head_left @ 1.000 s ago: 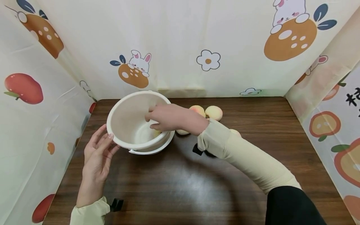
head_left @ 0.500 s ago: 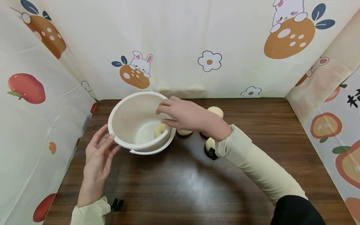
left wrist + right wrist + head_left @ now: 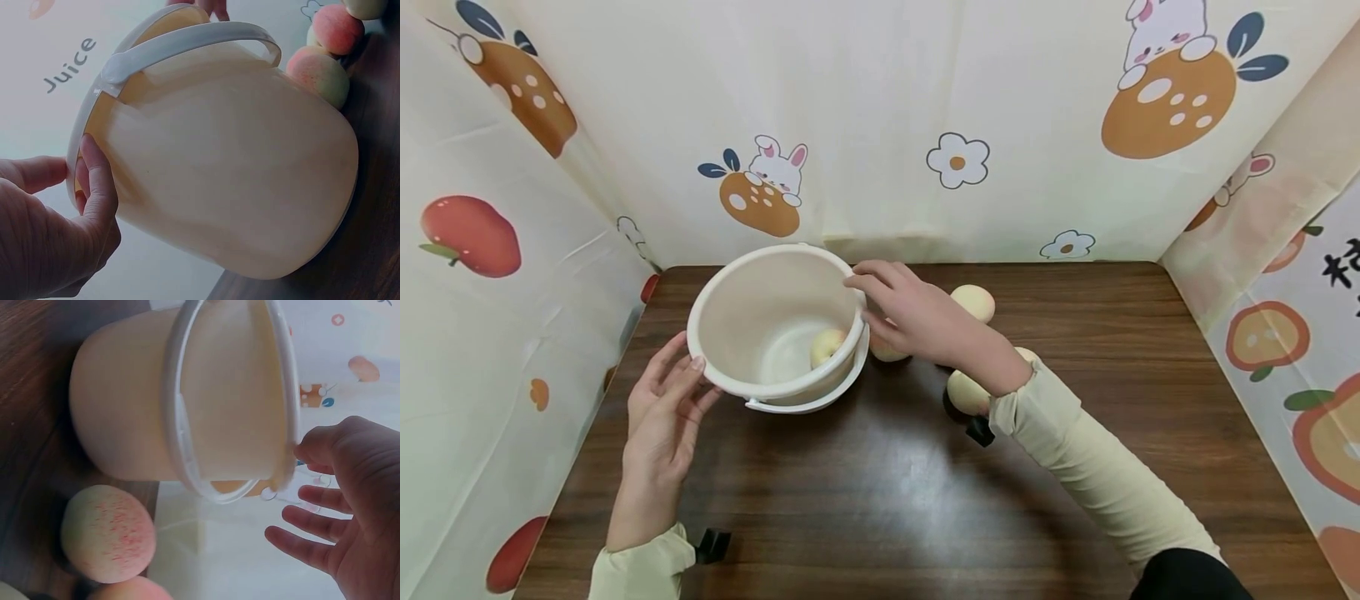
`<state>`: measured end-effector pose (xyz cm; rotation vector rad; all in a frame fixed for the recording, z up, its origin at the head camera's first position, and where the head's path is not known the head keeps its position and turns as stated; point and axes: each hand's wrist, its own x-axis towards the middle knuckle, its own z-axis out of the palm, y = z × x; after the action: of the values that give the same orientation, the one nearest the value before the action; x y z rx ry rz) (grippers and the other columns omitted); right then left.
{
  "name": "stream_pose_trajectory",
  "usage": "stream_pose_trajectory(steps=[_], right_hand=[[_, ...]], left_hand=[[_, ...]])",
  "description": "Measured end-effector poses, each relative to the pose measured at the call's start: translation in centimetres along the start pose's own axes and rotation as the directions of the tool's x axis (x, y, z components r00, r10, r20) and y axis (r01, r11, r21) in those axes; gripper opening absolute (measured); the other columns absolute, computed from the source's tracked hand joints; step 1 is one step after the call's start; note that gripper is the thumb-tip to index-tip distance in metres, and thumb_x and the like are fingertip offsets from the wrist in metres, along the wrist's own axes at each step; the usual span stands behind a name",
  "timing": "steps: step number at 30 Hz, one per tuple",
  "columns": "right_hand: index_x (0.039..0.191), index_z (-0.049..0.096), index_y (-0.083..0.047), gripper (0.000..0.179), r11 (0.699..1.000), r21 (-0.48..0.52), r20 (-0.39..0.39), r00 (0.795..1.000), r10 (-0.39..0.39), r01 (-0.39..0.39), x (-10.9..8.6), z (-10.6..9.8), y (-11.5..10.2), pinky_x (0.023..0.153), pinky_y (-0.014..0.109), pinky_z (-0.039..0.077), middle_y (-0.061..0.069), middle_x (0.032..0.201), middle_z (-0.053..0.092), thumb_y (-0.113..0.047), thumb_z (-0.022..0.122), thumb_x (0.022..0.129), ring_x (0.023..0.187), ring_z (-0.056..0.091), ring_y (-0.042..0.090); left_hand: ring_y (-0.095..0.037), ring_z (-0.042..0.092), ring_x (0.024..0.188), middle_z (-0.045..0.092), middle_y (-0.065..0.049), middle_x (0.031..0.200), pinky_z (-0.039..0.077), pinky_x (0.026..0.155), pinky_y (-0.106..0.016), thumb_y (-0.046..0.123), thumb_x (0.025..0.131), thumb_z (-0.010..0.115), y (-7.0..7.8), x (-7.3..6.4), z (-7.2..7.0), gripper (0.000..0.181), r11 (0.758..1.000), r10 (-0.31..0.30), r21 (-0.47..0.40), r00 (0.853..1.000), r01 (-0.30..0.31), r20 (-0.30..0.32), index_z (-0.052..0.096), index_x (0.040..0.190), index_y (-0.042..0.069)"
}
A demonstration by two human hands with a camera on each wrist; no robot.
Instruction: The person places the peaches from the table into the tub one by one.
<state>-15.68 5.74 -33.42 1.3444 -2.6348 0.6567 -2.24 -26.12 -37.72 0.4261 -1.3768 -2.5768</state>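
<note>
I find the left grip [image 3: 666,404] pinching the bucket [image 3: 760,304] by its rim, and advise the empty right grip [image 3: 913,312], perhaps touching that rim, to clear it before approaching the peaches [image 3: 973,303].

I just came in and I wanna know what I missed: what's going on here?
A person's left hand grips the rim of a round, off-white, plastic-looking bucket. Their right hand is open and holds nothing, by the rim's other side. One round, pale-yellow fruit is inside the bucket. More round, pale fruits with pink blushes sit beside it on the dark brown, wood-grained table.
</note>
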Motion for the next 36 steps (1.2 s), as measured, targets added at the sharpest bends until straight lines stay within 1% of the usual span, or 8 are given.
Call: stream_pose_trajectory(steps=[3,8,12,16,20,27,32,36], right_hand=[[0.146,0.054,-0.014,0.042,1.000,0.019,-0.019,1.000,0.019,-0.019,-0.4,0.6,0.5,0.093,0.043,0.057,0.009,0.151,0.051,-0.015,0.059,0.104,0.131,0.053,0.029],[0.152,0.049,-0.014,0.049,0.997,0.049,0.009,0.998,0.066,-0.066,-0.9,1.5,1.2,0.102,0.044,0.054,0.007,0.152,0.050,-0.015,0.059,0.103,0.137,0.051,0.029],[0.158,0.040,-0.017,0.057,0.992,0.055,0.024,0.993,0.114,-0.115,-1.1,2.2,1.4,0.101,0.044,0.055,0.007,0.155,0.049,-0.018,0.059,0.104,0.137,0.052,0.027],[0.162,0.032,-0.016,0.065,0.990,0.043,0.009,0.991,0.134,-0.135,-1.3,3.0,1.5,0.103,0.046,0.054,0.010,0.156,0.048,-0.018,0.059,0.104,0.138,0.052,0.030],[0.164,0.029,-0.012,0.069,0.989,0.009,0.003,0.989,0.151,-0.151,-1.2,4.1,1.8,0.109,0.048,0.051,0.014,0.156,0.047,-0.017,0.060,0.103,0.141,0.049,0.034],[0.158,0.039,-0.002,0.061,0.985,-0.100,0.003,0.989,0.145,-0.144,-1.2,5.9,2.3,0.121,0.052,0.041,0.024,0.155,0.049,-0.020,0.059,0.103,0.139,0.051,0.042],[0.159,0.041,-0.006,0.058,0.975,-0.153,0.002,0.986,0.164,-0.162,-1.4,6.6,2.7,0.118,0.057,0.043,0.023,0.160,0.046,-0.024,0.058,0.106,0.145,0.046,0.045],[0.161,0.039,-0.012,0.059,0.961,-0.198,0.048,0.977,0.209,-0.196,-1.5,7.0,2.9,0.117,0.060,0.044,0.022,0.164,0.041,-0.032,0.056,0.108,0.148,0.043,0.046]], left_hand=[[-0.015,0.076,0.087,0.072,-0.007,0.115,0.064,0.068,-0.026,-0.007,0.100,0.062,0.0,0.0,0.0,0.050,1.000,0.000,0.006,1.000,0.000,-0.002,0.051,0.146,0.010],[-0.016,0.076,0.087,0.072,-0.007,0.116,0.064,0.069,-0.026,-0.007,0.100,0.062,0.0,0.0,0.1,0.051,1.000,0.002,0.008,1.000,-0.002,-0.008,0.051,0.146,0.010],[-0.016,0.076,0.086,0.072,-0.007,0.117,0.064,0.069,-0.026,-0.007,0.099,0.063,-0.1,0.1,0.1,0.051,1.000,0.000,0.003,1.000,0.000,-0.012,0.051,0.146,0.010],[-0.015,0.076,0.086,0.072,-0.007,0.115,0.064,0.068,-0.026,-0.007,0.099,0.063,-0.1,0.1,0.1,0.051,1.000,0.001,0.004,1.000,-0.001,-0.014,0.051,0.146,0.010],[-0.015,0.076,0.085,0.073,-0.006,0.114,0.064,0.068,-0.025,-0.006,0.099,0.063,-0.1,0.1,0.0,0.051,1.000,0.000,0.006,1.000,0.000,-0.015,0.052,0.146,0.011],[-0.014,0.074,0.084,0.073,-0.006,0.115,0.064,0.068,-0.025,-0.006,0.100,0.063,-0.1,0.1,0.0,0.052,1.000,-0.003,0.009,1.000,0.003,-0.016,0.051,0.147,0.011],[-0.014,0.074,0.085,0.073,-0.006,0.115,0.064,0.068,-0.026,-0.005,0.100,0.063,-0.1,0.1,0.0,0.053,1.000,-0.005,0.013,1.000,0.006,-0.020,0.050,0.148,0.011],[-0.014,0.074,0.085,0.073,-0.006,0.115,0.064,0.068,-0.026,-0.005,0.100,0.063,-0.1,0.1,0.0,0.053,1.000,-0.011,0.013,1.000,0.012,-0.023,0.050,0.148,0.012]])
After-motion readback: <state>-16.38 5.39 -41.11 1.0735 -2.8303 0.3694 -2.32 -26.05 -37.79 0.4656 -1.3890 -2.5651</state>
